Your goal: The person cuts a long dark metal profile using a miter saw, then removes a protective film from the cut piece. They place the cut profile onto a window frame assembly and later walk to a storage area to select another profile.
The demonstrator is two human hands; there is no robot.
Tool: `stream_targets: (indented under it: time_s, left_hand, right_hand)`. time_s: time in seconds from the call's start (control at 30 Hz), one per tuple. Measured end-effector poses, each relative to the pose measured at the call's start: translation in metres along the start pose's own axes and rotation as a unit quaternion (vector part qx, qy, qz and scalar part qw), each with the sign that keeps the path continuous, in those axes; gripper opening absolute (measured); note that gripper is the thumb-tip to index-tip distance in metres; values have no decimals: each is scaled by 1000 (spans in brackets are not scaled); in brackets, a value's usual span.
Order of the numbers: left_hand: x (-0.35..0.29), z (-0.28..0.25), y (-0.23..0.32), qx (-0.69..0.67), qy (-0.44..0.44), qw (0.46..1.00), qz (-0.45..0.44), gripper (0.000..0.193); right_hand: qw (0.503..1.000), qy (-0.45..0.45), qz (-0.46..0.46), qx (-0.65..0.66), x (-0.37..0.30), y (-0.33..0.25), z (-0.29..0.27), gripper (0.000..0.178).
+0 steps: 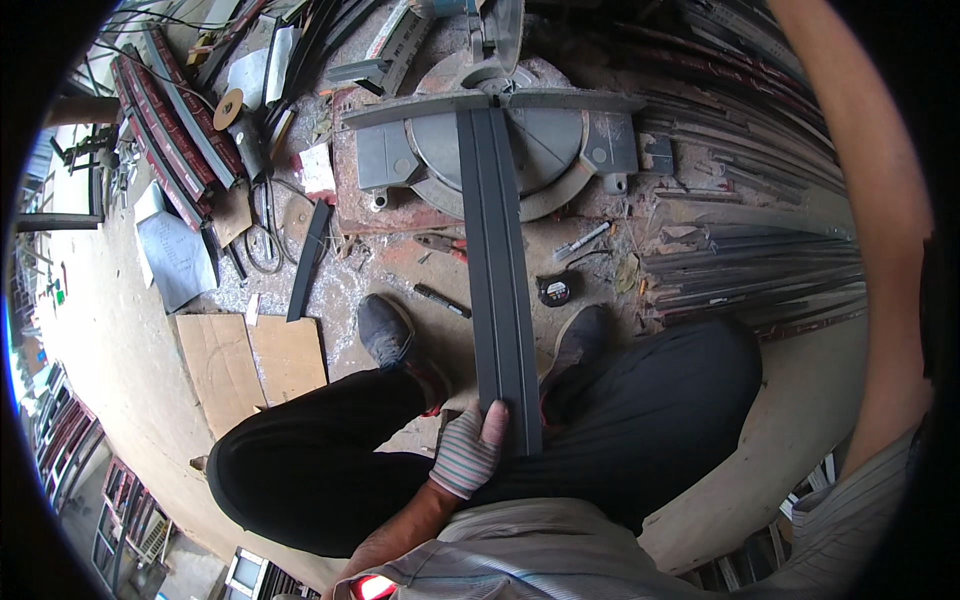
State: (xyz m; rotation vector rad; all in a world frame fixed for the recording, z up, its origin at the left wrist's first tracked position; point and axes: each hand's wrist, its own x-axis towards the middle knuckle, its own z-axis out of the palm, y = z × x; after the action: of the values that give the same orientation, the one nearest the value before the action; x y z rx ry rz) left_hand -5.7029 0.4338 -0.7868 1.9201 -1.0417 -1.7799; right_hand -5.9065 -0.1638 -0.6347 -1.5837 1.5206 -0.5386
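A long dark grey metal profile [497, 270], grooved along its length, runs from my lap to the miter saw. My left hand [470, 450], in a striped glove with the thumb bare, is closed around its near end, thumb on top. The far end rests on the saw's round grey table [440, 150], against the fence [420, 112]. Above that end stands the saw blade [505, 35], partly cut off by the top edge. My right arm [870, 170] reaches up along the right side, and its hand is out of the picture.
Between my feet and the saw lie pliers [440, 244], a black marker [441, 299], a tape measure [553, 290] and a white marker [580, 241]. Metal strips [750, 260] are stacked at right. An angle grinder [243, 135], papers [175, 255] and cardboard [285, 360] lie at left.
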Motion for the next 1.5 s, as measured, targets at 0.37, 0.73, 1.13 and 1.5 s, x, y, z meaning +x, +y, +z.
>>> stream_targets:
  time_s: [0.37,0.73,1.13,1.5]
  left_hand:
    - [0,-2,10,-15,-3,1000,1,33]
    - [3,7,-1,-15,36,998,39,33]
    - [5,7,0,-24,45,998,34,35]
    - [4,-2,1,4,7,1000,-2,46]
  right_hand:
    - [1000,-7,5,3,4,0,1,22]
    - [1000,-11,10,13,4,-4,1,19]
    - [994,27,-102,8,-46,9,16,16]
    - [962,230,-109,100,-185,41,108,15]
